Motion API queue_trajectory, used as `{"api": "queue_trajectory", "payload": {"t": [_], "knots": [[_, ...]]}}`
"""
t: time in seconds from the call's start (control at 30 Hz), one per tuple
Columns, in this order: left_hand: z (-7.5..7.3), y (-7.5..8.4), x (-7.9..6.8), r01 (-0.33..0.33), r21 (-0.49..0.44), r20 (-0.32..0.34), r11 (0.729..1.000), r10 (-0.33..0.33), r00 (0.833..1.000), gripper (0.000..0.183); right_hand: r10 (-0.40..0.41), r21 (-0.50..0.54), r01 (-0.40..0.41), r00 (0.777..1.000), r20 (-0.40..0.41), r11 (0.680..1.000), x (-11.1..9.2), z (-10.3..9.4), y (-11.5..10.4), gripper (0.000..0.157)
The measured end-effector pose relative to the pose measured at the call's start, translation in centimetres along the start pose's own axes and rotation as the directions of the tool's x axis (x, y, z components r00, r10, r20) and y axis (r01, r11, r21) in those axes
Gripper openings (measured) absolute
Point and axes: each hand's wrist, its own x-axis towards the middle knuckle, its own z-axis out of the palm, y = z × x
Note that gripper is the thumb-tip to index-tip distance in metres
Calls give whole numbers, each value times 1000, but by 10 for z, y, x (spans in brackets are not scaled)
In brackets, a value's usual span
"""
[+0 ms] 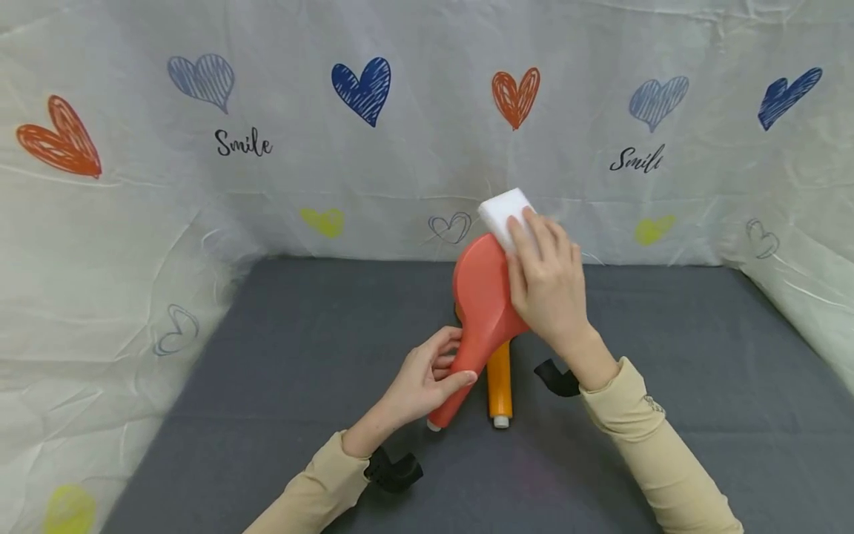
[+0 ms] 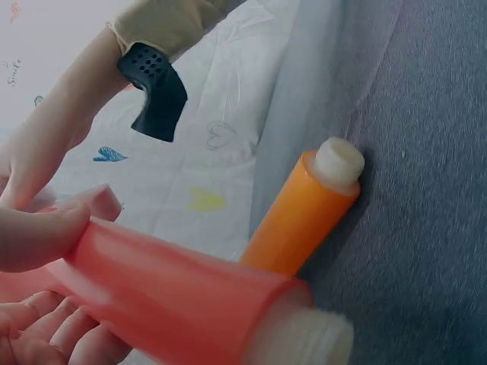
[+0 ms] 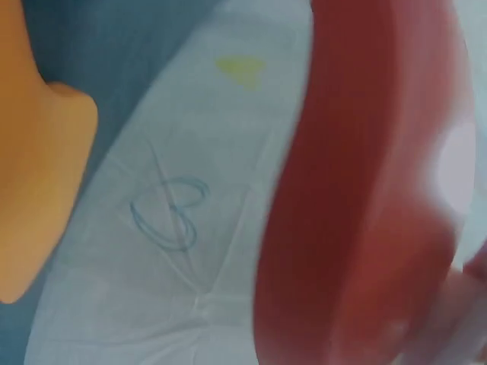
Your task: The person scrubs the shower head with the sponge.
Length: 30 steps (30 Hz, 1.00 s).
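Red paddle (image 1: 479,289) held raised over the grey table (image 1: 320,371), handle (image 1: 451,406) slanting down toward the person. Left hand (image 1: 416,382): thumb across the front of the handle, fingers round behind, close grip. Right hand (image 1: 550,285): holds a white pad (image 1: 500,211) under its fingers at the upper right edge of the paddle's head. Right wrist view blurred; cannot tell how firmly the pad bears. Progress, as judged: wiping of the red paddle appears under way; area covered not shown. Orange paddle (image 1: 500,382) rests on the table beyond, neither hand on it; whether already wiped, cannot tell.
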Motion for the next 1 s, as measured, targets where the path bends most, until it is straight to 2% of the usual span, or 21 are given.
{"api": "queue_trajectory", "payload": {"t": [0.07,0.1,0.13,0.2,0.27,0.33,0.4,0.43,0.47,0.5,0.6,0.67,0.73,0.8,0.87,0.93,1.0], "knots": [[0,1,-1,-16,42,-17,999,17,1000,44,50,-11,-50,999,-18,999,-1,0,2,38],[-1,1,-1,-23,62,-26,998,24,999,43,40,-7,-40,999,-16,999,-2,0,1,39],[-1,1,-1,-24,78,-34,997,26,999,43,9,5,-9,1000,-8,1000,-4,0,-2,40],[-1,1,-1,-17,87,-45,996,21,999,44,-104,42,102,994,25,994,-10,2,-10,42],[-2,0,-1,-8,86,-50,996,13,999,45,-252,78,246,964,79,966,-18,2,-20,45],[-2,-1,-2,3,85,-55,996,2,998,46,-384,105,373,915,121,922,-25,3,-27,45],[-2,-2,-1,-2,81,-54,997,6,999,48,-455,131,441,883,113,888,-29,3,-28,42],[-2,-2,-1,-5,75,-52,997,8,999,48,-464,142,449,881,93,882,-29,3,-25,40],[-2,-2,-1,-7,67,-48,998,10,999,49,-449,150,437,891,61,887,-28,4,-21,39],[-2,-1,-1,-10,57,-42,998,13,999,48,-411,161,402,912,21,901,-26,4,-16,38],[-3,-1,-1,-25,21,-19,999,26,999,47,-197,204,215,975,-104,955,-19,4,5,36],[-3,0,-1,-34,13,-5,999,34,999,47,-61,222,90,989,-137,971,-15,3,16,38],[-3,0,-1,-42,6,3,999,42,999,47,0,227,33,989,-145,973,-15,2,21,39],[-4,0,-1,-50,-10,6,999,50,999,47,-30,220,58,991,-127,974,-18,1,18,39],[-5,1,-1,-44,-36,1,998,44,999,46,-130,215,149,987,-98,965,-24,2,7,37],[-5,1,0,-42,-63,-6,997,41,999,47,-260,212,266,964,-58,940,-32,3,-7,35],[-5,1,0,-30,-91,-11,995,29,1000,49,-377,203,372,926,-18,906,-39,3,-18,34]]}}
